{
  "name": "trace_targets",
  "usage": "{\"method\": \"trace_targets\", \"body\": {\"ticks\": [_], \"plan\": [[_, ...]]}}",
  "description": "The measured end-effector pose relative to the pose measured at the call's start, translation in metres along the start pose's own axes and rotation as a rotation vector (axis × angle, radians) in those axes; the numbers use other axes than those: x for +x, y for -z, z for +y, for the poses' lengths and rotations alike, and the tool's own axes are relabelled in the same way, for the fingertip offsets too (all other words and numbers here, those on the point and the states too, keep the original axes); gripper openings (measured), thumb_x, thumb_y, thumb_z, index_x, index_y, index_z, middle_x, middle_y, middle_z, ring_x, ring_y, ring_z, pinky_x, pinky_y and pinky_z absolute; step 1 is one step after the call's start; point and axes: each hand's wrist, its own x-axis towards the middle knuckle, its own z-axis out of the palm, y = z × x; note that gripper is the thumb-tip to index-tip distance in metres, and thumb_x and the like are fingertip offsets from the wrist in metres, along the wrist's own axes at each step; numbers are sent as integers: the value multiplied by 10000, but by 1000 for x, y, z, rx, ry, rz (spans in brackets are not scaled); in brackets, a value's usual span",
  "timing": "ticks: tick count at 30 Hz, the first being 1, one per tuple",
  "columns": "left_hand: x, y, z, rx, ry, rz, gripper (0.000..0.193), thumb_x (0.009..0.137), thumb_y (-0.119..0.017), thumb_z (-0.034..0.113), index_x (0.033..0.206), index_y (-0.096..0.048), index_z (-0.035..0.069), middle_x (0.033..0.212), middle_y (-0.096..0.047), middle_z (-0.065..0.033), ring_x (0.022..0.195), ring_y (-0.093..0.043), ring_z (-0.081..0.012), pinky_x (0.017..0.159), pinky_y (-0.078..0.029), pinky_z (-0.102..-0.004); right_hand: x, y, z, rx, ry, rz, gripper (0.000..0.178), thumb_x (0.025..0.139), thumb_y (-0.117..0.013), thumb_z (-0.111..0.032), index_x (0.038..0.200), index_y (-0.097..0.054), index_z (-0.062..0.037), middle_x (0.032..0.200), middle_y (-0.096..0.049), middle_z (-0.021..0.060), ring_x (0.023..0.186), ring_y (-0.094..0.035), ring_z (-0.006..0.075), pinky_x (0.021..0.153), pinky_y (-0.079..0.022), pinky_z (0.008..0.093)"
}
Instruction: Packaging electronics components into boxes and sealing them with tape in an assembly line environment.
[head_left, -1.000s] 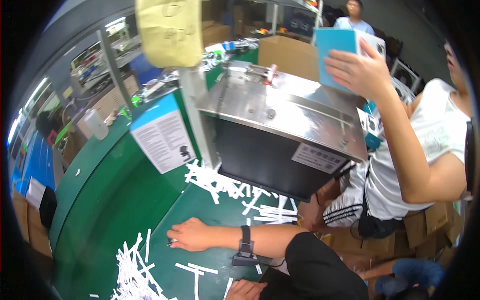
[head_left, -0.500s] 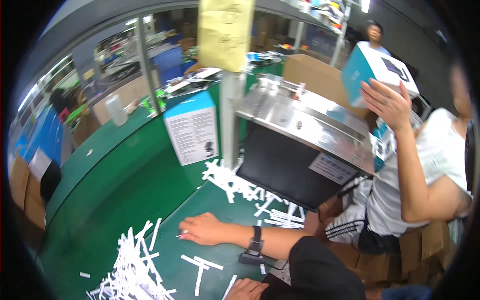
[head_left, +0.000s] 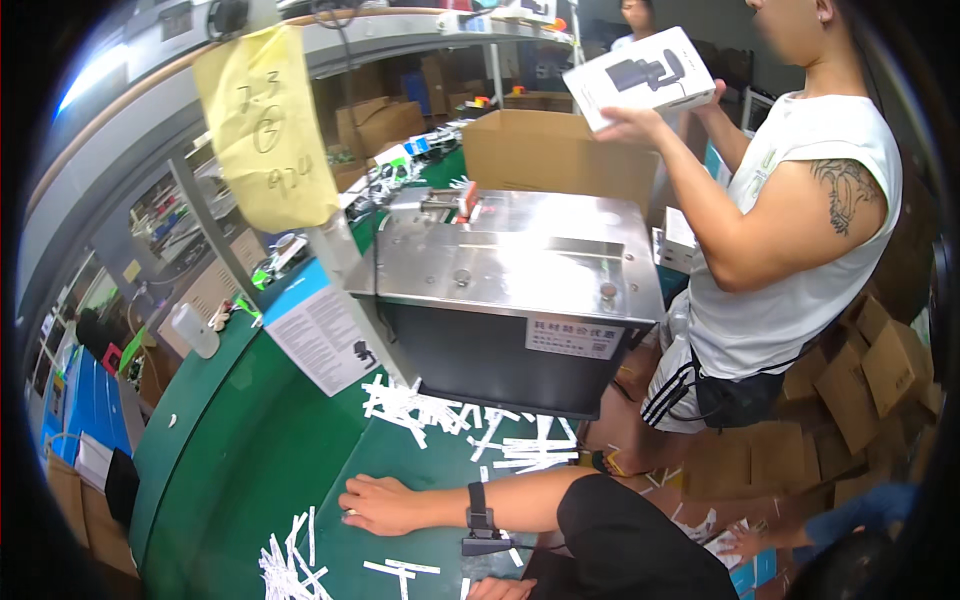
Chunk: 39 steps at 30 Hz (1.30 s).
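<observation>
My right hand (head_left: 380, 505) lies palm down on the green table (head_left: 345, 560), fingers loosely bent, with a small pale band at one finger. A black strap with a small device (head_left: 482, 520) circles that wrist. I see no object in the hand. Only part of my left hand (head_left: 500, 588) shows at the lower edge, its fingers resting low over the table. Two crossed white paper strips (head_left: 402, 569) lie between the hands and a heap of strips (head_left: 290, 565). More strips (head_left: 425, 410) are scattered beyond my right hand, along the foot of a metal-topped machine (head_left: 505, 350).
A co-worker at the right holds a white box (head_left: 640, 75) in both hands. A blue-and-white box (head_left: 320, 335) stands beside the post with a yellow paper (head_left: 270, 140). Brown cartons (head_left: 870, 370) cover the right floor. Another person's hand (head_left: 738, 542) reaches in at lower right.
My view has swung toward the right, showing more of the co-worker. The box, earlier raised in one visible hand, is turned and held in both hands. My right hand stays on the table.
</observation>
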Motion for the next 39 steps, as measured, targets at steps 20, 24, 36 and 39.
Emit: {"method": "trace_targets", "body": {"ticks": [20, 24, 36, 39], "plan": [[-15, -5, -17, -31, 12, -16, 294, 849, -622, 82, 1135, -689, 60, 1024, -640, -127, 984, -580, -336, 859, -456, -439, 5, 5, -1, 0, 93, 120, 133, 934, -640, -200, 1014, -638, -94, 940, -568, 57, 904, -526, 270, 787, -441, 401], [-11, -4, -13, -34, 1, -1, 261, 856, -598, 90, 1101, -671, 39, 1002, -638, -132, 940, -585, -338, 842, -462, -446, 5, 4, -1, 69, 67, 113, 120, 927, -634, -198, 993, -624, -97, 918, -573, 60, 929, -535, 275, 808, -436, 416], [-17, -13, -21, -73, -1, -12, 318, 799, -574, 1, 1110, -632, -33, 975, -582, -177, 962, -537, -356, 852, -427, -434, 6, 2, 1, 107, -4, 10, 108, 956, -599, -191, 983, -650, -100, 896, -595, 36, 902, -540, 249, 830, -425, 390], [-18, -13, -21, -75, -1, -18, 316, 811, -578, 12, 1120, -632, -31, 986, -586, -180, 964, -542, -360, 848, -433, -441, 7, 3, 1, 116, -14, 11, 108, 955, -597, -188, 991, -648, -100, 886, -600, 33, 904, -545, 245, 835, -422, 390]]}}
